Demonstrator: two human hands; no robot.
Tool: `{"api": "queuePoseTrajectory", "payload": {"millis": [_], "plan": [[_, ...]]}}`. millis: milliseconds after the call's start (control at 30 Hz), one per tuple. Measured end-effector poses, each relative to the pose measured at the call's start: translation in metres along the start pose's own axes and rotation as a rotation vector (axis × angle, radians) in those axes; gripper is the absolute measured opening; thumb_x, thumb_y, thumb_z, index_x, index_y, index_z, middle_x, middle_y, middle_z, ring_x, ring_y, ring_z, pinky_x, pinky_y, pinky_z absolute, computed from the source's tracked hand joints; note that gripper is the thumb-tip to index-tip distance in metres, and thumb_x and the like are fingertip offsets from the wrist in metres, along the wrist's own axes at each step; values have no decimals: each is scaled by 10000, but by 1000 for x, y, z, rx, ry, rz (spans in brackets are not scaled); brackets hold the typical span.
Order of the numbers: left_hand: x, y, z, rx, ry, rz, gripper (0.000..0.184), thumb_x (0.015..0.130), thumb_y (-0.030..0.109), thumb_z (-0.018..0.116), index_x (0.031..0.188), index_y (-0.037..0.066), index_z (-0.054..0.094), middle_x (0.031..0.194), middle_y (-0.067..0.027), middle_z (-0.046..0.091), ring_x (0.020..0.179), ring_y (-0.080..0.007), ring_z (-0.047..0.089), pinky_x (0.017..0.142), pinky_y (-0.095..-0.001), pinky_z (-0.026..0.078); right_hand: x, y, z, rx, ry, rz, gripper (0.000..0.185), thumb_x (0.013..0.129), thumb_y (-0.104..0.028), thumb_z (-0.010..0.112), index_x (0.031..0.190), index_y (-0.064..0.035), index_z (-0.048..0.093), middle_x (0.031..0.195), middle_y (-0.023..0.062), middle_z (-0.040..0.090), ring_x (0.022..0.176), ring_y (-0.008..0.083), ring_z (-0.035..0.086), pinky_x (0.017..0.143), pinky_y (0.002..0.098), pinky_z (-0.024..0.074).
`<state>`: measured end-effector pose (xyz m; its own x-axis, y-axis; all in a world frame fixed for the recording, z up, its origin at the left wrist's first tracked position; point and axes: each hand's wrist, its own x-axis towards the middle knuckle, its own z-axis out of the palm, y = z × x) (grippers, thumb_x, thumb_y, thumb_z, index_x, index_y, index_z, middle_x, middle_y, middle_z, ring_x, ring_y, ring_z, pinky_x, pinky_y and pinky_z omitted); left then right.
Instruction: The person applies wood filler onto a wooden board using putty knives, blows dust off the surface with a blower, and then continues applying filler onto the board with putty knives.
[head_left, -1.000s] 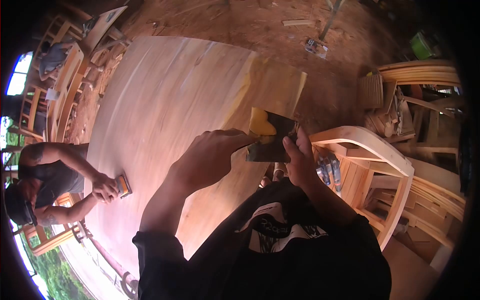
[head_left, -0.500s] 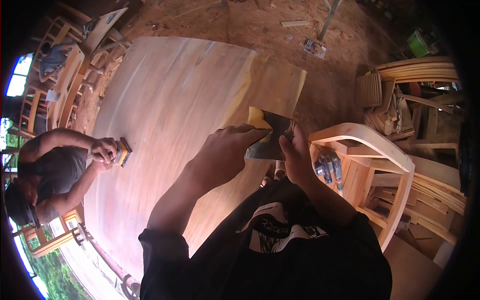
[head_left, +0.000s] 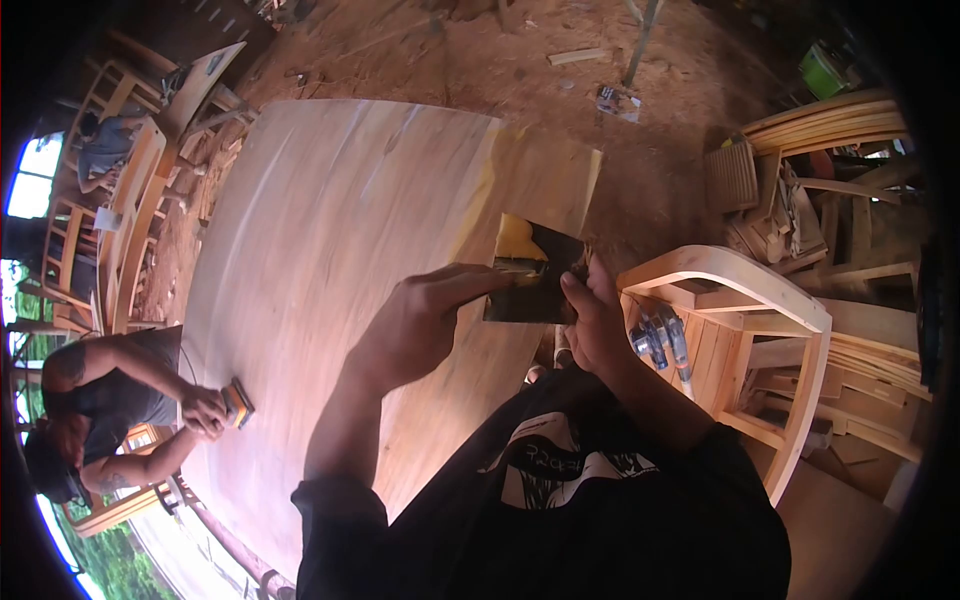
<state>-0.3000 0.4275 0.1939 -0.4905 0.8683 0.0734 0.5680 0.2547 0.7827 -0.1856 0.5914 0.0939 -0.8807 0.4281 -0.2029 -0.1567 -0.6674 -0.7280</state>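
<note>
1. Right hand (head_left: pixel 598 322) pinches a dark plate (head_left: pixel 535 300), thumb on top, above the wooden board (head_left: pixel 300 250).
2. Left hand (head_left: pixel 412 328) pinches a thin scraper (head_left: pixel 522 267) at the plate's yellow paste (head_left: pixel 516 238).
3. Co-worker's hands (head_left: pixel 203 412) hold a block (head_left: pixel 238 405).

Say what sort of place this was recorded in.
Most likely a woodworking or furniture workshop: a broad wooden panel lies before the wearer, a bare wooden frame with a power tool stands beside it, and wooden strips are stacked beyond.
</note>
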Motion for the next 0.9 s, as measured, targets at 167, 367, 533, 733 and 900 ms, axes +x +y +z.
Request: {"api": "queuePoseTrajectory", "payload": {"millis": [167,367,533,733,900], "plan": [[-19,-10,29,88,246,153,410,758,-181,511,1095,12,643,1153,-179,612,1113,-348,576,934,-383,480,-3,-10,4,124,-11,48,397,927,-67,467,1313,-20,391,1229,109,529,1135,191,525,988,350,419],[-45,-79,92,181,477,186,470,762,-161,507,1179,42,579,1227,-198,546,1198,-401,489,999,-456,426,-7,-11,6,109,6,39,371,921,-30,451,1286,-36,385,1224,108,516,1129,195,528,984,358,436],[-59,-62,66,151,518,80,474,750,-184,475,1171,14,566,1192,-227,561,1168,-405,516,984,-447,442,-7,-6,-9,124,-58,59,389,927,-38,445,1310,-41,376,1232,105,512,1153,194,511,995,362,429],[-69,-66,76,141,356,51,520,719,-196,414,1174,8,562,1212,-231,547,1227,-385,467,973,-423,462,-11,-8,7,93,-36,56,387,928,-42,447,1308,-31,377,1233,104,514,1133,191,524,984,348,433],[-56,-37,16,60,289,28,594,657,-206,414,1180,11,595,1162,-192,602,1102,-342,576,946,-403,481,-16,-9,-5,-377,-51,-84,321,936,-70,442,1250,-14,405,1137,94,538,1006,123,516,887,278,419]]}}
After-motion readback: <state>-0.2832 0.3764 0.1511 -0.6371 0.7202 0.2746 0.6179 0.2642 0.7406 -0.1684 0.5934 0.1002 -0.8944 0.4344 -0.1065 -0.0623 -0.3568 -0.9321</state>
